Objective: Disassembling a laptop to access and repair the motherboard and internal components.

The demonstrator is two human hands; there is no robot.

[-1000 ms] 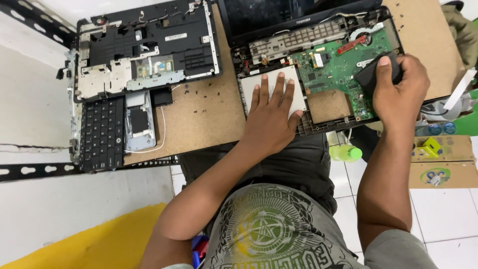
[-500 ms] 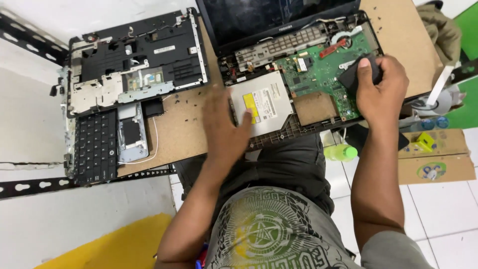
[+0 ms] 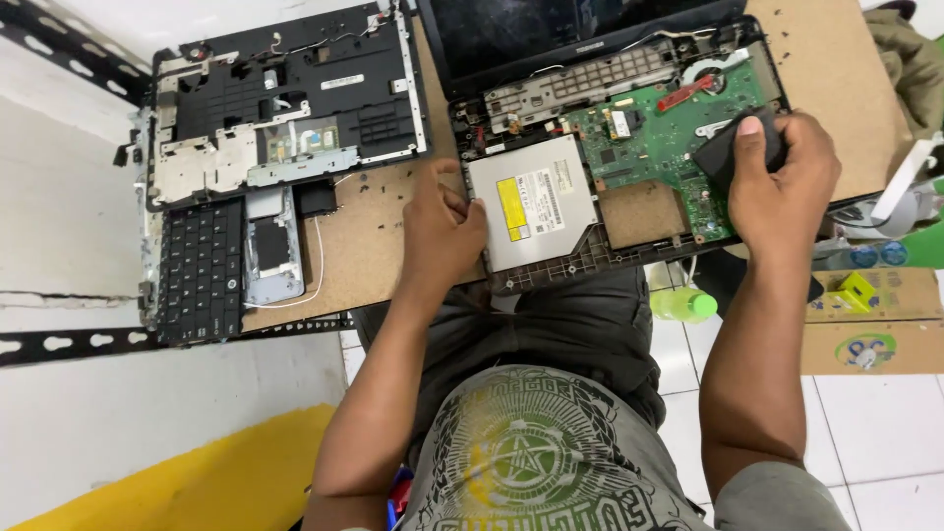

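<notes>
My left hand (image 3: 440,228) is curled, fingers pushing on the side of the silver disc drive (image 3: 534,203) in the open laptop (image 3: 551,261). My right hand (image 3: 782,182) grips a small black part (image 3: 716,154) over the green board (image 3: 654,133).

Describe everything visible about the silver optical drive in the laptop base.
The optical drive is a flat, square, silver metal box with a white and yellow label on top. It lies flat in the front left corner of the opened laptop base, beside the green circuit board. The left hand touches its left edge.
</notes>
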